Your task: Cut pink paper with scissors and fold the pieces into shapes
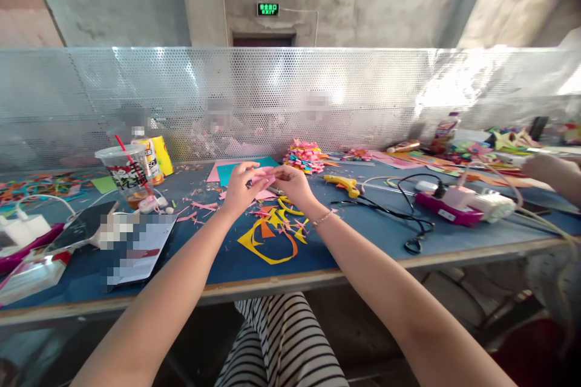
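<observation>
Pinching pink paper (267, 178) between left hand (241, 188) and right hand (296, 185) above the middle of the table (318, 253), likely to steady so small a piece from both sides; impossible to tell exactly which fingertips press. Just near of both hands, loose scraps (275, 216) and a yellow cutout (249, 242), perhaps left within easy reach. Just far, a blue sheet (226, 174) lying flat, with a bright pile (304, 156) to its right, probably set back against crushing. Farther right, a glue gun (345, 183), seemingly handy for right hand. Well left, a cup (121, 176), upright, perhaps apart against spills
</observation>
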Demonstrator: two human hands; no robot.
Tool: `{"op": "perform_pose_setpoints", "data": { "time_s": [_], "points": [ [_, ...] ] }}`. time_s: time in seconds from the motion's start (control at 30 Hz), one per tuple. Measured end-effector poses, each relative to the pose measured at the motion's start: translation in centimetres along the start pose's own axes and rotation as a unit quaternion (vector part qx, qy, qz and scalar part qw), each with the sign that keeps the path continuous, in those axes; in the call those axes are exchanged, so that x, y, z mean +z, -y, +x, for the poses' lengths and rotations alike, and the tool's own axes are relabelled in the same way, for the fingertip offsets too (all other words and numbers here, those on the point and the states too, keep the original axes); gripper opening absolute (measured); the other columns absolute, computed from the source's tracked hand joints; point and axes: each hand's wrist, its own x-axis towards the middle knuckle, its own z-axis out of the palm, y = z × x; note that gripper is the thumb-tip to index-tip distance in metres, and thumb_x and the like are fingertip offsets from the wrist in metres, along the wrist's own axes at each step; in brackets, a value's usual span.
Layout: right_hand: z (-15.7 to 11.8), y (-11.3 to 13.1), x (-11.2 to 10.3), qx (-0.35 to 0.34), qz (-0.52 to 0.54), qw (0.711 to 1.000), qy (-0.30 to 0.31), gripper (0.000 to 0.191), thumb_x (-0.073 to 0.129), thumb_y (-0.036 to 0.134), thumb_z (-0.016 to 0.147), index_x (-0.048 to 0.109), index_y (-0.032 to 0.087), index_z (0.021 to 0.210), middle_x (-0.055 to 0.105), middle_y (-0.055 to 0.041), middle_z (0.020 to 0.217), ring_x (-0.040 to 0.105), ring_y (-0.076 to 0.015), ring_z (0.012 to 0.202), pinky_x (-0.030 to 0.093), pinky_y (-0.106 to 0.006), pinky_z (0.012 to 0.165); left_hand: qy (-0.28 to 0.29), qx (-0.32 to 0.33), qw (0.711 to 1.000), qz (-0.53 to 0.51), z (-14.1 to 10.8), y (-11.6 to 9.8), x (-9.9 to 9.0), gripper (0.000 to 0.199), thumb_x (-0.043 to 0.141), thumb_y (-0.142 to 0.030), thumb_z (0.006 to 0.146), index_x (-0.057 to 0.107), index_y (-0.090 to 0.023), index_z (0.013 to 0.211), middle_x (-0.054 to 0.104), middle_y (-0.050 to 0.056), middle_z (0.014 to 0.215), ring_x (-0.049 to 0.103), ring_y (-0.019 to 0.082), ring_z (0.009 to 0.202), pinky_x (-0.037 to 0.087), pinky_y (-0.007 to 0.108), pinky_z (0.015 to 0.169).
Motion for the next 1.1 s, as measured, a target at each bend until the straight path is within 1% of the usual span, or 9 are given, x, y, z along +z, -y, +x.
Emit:
{"op": "perform_pose_setpoints", "data": {
  "time_s": [0.1,0.2,0.3,0.43,0.53,0.63,0.8,0.93,1.1],
  "points": [
    [0.0,0.0,-0.1,-0.010,0.003,1.000,-0.011,0.015,0.063,0.021,0.061,0.057,0.016,0.074,0.060,-0.0009,0.071,0.056,-0.0104,0.065,0.046,-0.023,0.062,0.022,-0.028,0.998,-0.052,0.0,-0.3,0.3,0.021,0.065,-0.021,0.062,0.065,-0.025,0.083,0.059,0.005,0.099,0.048,0.019,0.101,0.035,0.028,0.087],
    [0.0,0.2,0.0,-0.011,0.017,1.000,-0.010,0.015,0.064,0.020,0.060,0.055,0.016,0.072,0.057,0.0012,0.066,0.054,-0.0087,0.060,0.044,-0.021,0.058,0.034,-0.079,0.990,-0.111,0.0,-0.3,0.6,0.026,0.064,-0.025,0.062,0.063,-0.022,0.088,0.061,0.005,0.096,0.054,0.017,0.090,0.040,0.025,0.078],
    [0.0,0.4,0.0,-0.006,0.018,1.000,-0.008,0.015,0.064,0.021,0.060,0.054,0.016,0.069,0.055,0.0022,0.062,0.051,-0.0078,0.057,0.042,-0.021,0.055,0.036,-0.116,0.980,-0.159,0.0,0.2,0.6,0.031,0.066,-0.027,0.060,0.061,-0.017,0.089,0.062,0.005,0.090,0.055,0.014,0.079,0.042,0.024,0.071],
    [0.0,0.6,0.0,0.001,0.010,1.000,-0.002,0.014,0.063,0.022,0.060,0.053,0.016,0.067,0.054,0.0026,0.061,0.049,-0.0076,0.056,0.040,-0.021,0.054,0.035,-0.146,0.967,-0.208,0.1,1.0,0.7,0.036,0.069,-0.025,0.055,0.059,-0.016,0.088,0.062,0.003,0.082,0.055,0.012,0.072,0.043,0.023,0.067],
    [0.1,0.4,0.0,0.004,0.015,1.000,0.003,0.014,0.062,0.022,0.060,0.053,0.016,0.067,0.054,0.0025,0.063,0.049,-0.0075,0.057,0.040,-0.021,0.055,0.031,-0.160,0.958,-0.236,0.2,1.3,0.7,0.038,0.070,-0.023,0.053,0.059,-0.016,0.089,0.062,0.002,0.081,0.055,0.011,0.071,0.044,0.023,0.067],
    [0.2,0.1,-0.2,0.006,0.014,1.000,0.015,0.016,0.062,0.022,0.060,0.053,0.016,0.073,0.055,0.0017,0.067,0.051,-0.0082,0.060,0.041,-0.021,0.057,0.016,-0.173,0.951,-0.257,0.2,1.5,0.8,0.037,0.071,-0.019,0.052,0.060,-0.016,0.088,0.062,0.002,0.081,0.055,0.010,0.070,0.044,0.022,0.067],
    [0.2,-0.4,-0.5,-0.015,-0.084,0.996,0.028,0.016,0.058,0.022,0.063,0.057,0.016,0.078,0.056,0.0000,0.070,0.052,-0.0096,0.064,0.041,-0.022,0.059,-0.011,-0.202,0.941,-0.273,0.3,2.0,0.9,0.036,0.070,-0.013,0.051,0.061,-0.016,0.086,0.062,0.001,0.080,0.056,0.008,0.068,0.044,0.020,0.065],
    [0.1,-0.4,-0.5,-0.036,-0.142,0.989,0.016,0.011,0.056,0.021,0.065,0.059,0.016,0.075,0.057,-0.0006,0.069,0.052,-0.0105,0.064,0.040,-0.023,0.058,0.003,-0.218,0.927,-0.304,0.2,1.8,0.8,0.034,0.069,-0.011,0.053,0.061,-0.015,0.085,0.064,0.003,0.083,0.058,0.009,0.070,0.046,0.021,0.068],
    [-0.1,0.2,-0.3,-0.031,-0.129,0.991,0.004,0.009,0.056,0.022,0.066,0.059,0.015,0.070,0.057,-0.0007,0.067,0.050,-0.0102,0.061,0.039,-0.022,0.056,0.024,-0.246,0.894,-0.374,0.2,1.2,0.6,0.023,0.065,-0.010,0.060,0.060,-0.013,0.082,0.065,0.007,0.091,0.060,0.012,0.080,0.046,0.024,0.074]
  ]
}}
